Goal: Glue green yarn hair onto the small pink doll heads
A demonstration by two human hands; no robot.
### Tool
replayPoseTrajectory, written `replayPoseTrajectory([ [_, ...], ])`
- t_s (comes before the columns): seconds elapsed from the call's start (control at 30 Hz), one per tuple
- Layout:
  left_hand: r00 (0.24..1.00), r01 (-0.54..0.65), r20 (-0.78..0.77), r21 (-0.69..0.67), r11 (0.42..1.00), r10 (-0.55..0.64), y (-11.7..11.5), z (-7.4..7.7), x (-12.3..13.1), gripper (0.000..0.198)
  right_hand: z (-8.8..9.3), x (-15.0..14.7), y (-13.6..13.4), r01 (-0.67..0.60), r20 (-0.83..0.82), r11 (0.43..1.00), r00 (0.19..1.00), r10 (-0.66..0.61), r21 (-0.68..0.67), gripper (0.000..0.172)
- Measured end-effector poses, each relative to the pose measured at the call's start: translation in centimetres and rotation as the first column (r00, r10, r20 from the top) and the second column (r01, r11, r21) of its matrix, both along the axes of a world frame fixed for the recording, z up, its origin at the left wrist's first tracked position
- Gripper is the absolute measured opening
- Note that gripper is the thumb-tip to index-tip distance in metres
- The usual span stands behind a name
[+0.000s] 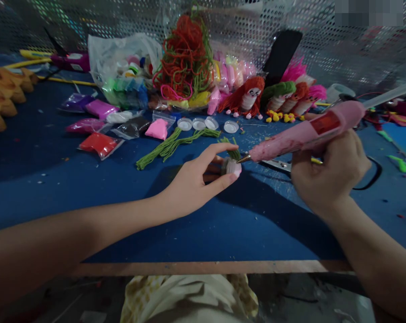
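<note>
The small white piece (pixel 232 167), with a tuft of green yarn (pixel 232 150) standing out of it, sits just above the middle of the blue desk (pixel 88 188). The left hand (pixel 192 184) holds it, its fingers pinching the piece between thumb and forefinger. The metal tip of the pink glue gun (pixel 307 132) touches the piece at the base of the tuft. The right hand (pixel 327 175) holds the gun, fingers wrapped tight round its grip.

Scissors (pixel 277 165) lie on the desk under the gun. Loose green strands (pixel 169 146) lie just left of the piece, with a row of white caps (pixel 199 124) behind them. Coloured packets (pixel 100 144) lie further left. Along the far edge are yarn-haired dolls (pixel 248 96), a tangle of red and green yarn (pixel 186 58) and a plastic bag (pixel 122 67).
</note>
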State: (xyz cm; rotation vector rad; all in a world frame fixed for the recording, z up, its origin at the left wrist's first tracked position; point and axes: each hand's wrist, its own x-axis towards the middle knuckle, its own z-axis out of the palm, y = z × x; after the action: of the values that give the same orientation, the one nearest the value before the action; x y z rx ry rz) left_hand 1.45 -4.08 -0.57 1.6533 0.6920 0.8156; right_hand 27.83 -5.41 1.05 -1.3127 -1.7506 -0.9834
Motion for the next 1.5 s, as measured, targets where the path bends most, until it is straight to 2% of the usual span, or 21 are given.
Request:
replayPoseTrajectory([
  [0.1,1.000,-0.006,0.003,-0.006,1.000,0.006,0.0,0.0,0.0,0.047,0.0,0.1,-0.2,0.042,-0.004,0.998,0.999,-0.042,-0.056,0.005],
  [0.37,1.000,0.003,0.013,-0.032,0.999,-0.003,0.0,-0.1,0.0,0.048,0.3,0.1,0.3,-0.002,0.039,0.999,0.999,0.001,0.039,0.012],
  [0.73,1.000,-0.012,0.008,-0.020,1.000,0.012,0.0,-0.1,0.1,0.048,0.0,0.1,-0.1,0.021,0.020,1.000,1.000,-0.021,0.004,0.007],
  [0.93,1.000,-0.015,-0.012,-0.022,1.000,0.015,0.1,0.0,0.1,0.050,0.0,-0.1,-0.4,0.032,0.035,0.999,0.999,-0.032,0.006,0.018],
  [1.2,0.999,-0.040,-0.036,-0.036,0.999,0.039,0.0,0.4,0.1,0.052,0.5,-0.4,-0.4,-0.012,0.093,0.997,0.996,0.005,0.074,0.047],
  [1.5,0.998,-0.034,-0.045,-0.060,0.998,0.032,0.1,0.2,0.0,0.059,0.3,-1.0,-0.8,-0.122,-0.047,0.991,0.991,0.124,0.050,0.066],
])
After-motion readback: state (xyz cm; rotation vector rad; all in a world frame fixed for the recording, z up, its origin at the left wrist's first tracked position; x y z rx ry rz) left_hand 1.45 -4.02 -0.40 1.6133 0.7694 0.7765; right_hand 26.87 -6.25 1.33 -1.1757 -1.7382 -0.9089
